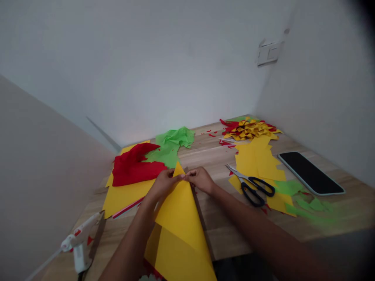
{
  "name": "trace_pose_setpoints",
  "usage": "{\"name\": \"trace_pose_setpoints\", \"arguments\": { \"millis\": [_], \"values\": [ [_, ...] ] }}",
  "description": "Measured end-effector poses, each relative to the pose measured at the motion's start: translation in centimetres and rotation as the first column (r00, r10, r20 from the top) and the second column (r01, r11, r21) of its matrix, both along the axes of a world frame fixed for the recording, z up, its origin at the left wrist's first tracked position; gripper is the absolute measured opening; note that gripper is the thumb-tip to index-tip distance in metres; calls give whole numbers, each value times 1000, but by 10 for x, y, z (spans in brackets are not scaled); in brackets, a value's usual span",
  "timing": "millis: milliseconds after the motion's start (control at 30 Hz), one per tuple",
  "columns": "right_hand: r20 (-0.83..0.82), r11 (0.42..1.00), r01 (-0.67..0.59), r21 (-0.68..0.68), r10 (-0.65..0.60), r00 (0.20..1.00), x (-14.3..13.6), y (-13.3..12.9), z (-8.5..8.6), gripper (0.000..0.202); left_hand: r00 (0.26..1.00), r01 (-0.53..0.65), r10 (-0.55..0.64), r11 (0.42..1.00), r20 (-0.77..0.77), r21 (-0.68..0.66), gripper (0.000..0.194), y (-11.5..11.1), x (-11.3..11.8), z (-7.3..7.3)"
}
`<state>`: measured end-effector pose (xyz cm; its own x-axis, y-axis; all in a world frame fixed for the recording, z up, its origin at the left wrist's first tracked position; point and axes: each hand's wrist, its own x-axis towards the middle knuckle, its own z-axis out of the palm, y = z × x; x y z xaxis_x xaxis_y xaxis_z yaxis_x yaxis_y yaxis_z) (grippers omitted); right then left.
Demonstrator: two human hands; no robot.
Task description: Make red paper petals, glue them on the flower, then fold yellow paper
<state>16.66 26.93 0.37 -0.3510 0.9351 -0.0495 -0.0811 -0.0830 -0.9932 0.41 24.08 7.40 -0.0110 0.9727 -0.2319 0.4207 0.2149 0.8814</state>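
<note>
- Held: one yellow sheet (181, 222), folded or overlapped, its narrow point upward; I have it centrally before me, over the near part of the table (231, 238).
- Grip, left hand (166, 182): closed; my thumb and fingers pinch the sheet just below its point.
- Grip, right hand (201, 179): closed; my bent fingers pinch the same sheet from the other side, fingertips touching or nearly touching my left thumb.
- Material: the sheet is smooth, matt and flexible, with a long slanting edge and a straight overlap line across it.
- Beyond my left hand: one soft, matt red piece (137, 166), rumpled, resting on flat yellow sheets (124, 200) whose number I cannot tell; crumpled, thin green material (172, 145) beside it.
- Near my left forearm: narrow red and pale strips (125, 208), straight-edged; exact count unclear.
- Far left: one white glue gun (84, 231) with red details, nozzle pointing away from me.
- Right side: one pair of scissors (243, 178), black oval handles, blades slightly apart, lying partly on yellow cut sheets (258, 160) with jagged edges.
- Farther right: one phone (310, 171), dark screen up, pale rim; loose green scraps (313, 203) near it.
- Far right corner: one heap of folded, pointed yellow pieces (250, 128), too many to count, with red among them.
</note>
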Motion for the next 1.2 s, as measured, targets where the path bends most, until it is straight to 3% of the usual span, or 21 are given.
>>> {"name": "trace_pose_setpoints", "arguments": {
  "millis": [67,167,433,700,833,933,1067,1200],
  "values": [
    [17,1000,-10,8,10,1000,1,1,-1,27,996,64,-58,995,74,-71,43,9,5,-1],
    [31,1000,-26,12,25,999,1,2,-3,25,986,67,-53,994,160,-85,37,12,7,-5],
    [39,997,-72,3,72,997,0,2,-2,33,937,-77,81,997,340,-23,36,13,14,-20],
    [78,993,-115,-11,115,990,-2,0,-10,26,864,-245,202,969,461,33,37,25,3,-15],
    [75,993,-119,-12,120,990,-1,0,-9,27,882,-161,140,987,451,8,45,22,-1,-9],
    [64,991,-134,-16,134,989,1,1,-5,31,908,-85,79,996,410,-5,39,14,1,-10],
    [30,989,-147,-8,147,989,6,3,-1,33,903,-121,89,991,421,50,41,15,2,-17],
    [-12,983,-177,-44,176,984,10,1,1,35,837,-165,99,983,537,76,38,28,3,-23]
  ]
}}
